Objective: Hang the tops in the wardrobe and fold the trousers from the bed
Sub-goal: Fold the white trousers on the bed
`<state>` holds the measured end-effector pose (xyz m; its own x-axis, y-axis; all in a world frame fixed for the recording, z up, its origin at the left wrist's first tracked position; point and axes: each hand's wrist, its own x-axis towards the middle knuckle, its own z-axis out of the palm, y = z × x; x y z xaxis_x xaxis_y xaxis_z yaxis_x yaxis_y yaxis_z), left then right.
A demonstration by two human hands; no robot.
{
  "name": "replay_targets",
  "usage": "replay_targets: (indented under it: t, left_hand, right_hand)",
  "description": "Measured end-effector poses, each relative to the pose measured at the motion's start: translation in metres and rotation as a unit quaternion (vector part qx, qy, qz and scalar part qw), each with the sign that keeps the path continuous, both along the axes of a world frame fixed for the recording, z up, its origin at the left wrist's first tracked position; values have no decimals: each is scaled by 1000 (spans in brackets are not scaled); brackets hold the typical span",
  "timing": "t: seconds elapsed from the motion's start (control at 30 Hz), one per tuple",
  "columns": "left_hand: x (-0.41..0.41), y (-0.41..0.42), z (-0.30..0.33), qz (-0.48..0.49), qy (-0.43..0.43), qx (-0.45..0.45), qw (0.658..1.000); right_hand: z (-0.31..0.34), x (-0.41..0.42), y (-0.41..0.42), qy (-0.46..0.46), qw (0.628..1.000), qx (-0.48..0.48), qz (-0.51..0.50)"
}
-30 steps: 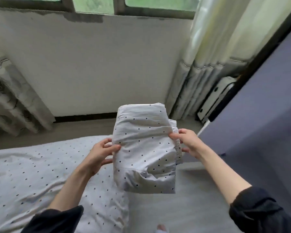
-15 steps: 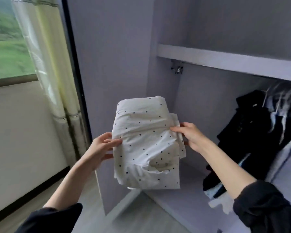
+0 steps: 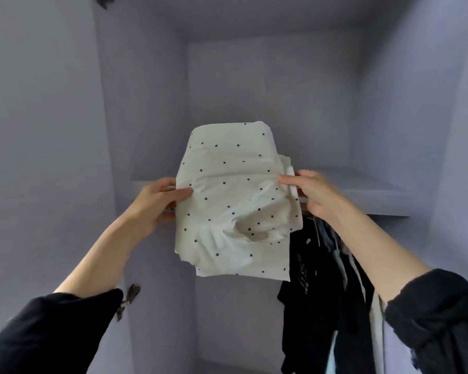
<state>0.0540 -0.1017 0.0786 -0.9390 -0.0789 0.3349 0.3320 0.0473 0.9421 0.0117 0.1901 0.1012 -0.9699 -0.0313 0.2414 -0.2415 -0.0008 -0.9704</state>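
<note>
A folded bundle of white trousers with small black dots (image 3: pixel 235 201) is held up in front of the open lilac wardrobe (image 3: pixel 268 85). My left hand (image 3: pixel 157 201) grips its left edge, thumb on the front. My right hand (image 3: pixel 312 193) pinches its right edge, fingers behind the cloth. The bundle is level with the wardrobe's upper shelf (image 3: pixel 368 195), whose front edge runs behind it. The lower end of the bundle sags loose.
Dark tops and a few pale garments (image 3: pixel 327 292) hang under the shelf at the right. The wardrobe's left side wall (image 3: pixel 143 117) carries a dark hinge (image 3: pixel 127 298). The compartment above the shelf has bare walls.
My view swung from the bed and window to the wardrobe and then tilted upward. Both hands kept their hold and lifted the folded trousers to the height of the upper shelf.
</note>
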Motion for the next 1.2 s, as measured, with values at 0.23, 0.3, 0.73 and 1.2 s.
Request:
replay_targets:
  t: [0.23,0.3,0.73,1.2]
  left_hand:
    - [-108,36,73,-95,35,-24,995]
    - [-134,51,87,-109,35,-33,993]
    - [-257,118,69,-76,-106,-216,968]
    - [-264,105,60,-139,66,-564,811]
  right_hand:
    - [63,-60,41,21,995,-8,-93]
    - [76,-77,55,21,993,-12,-112]
    - [89,-190,105,-100,964,140,-202]
    - [82,-153,-3,-17,724,690,-24]
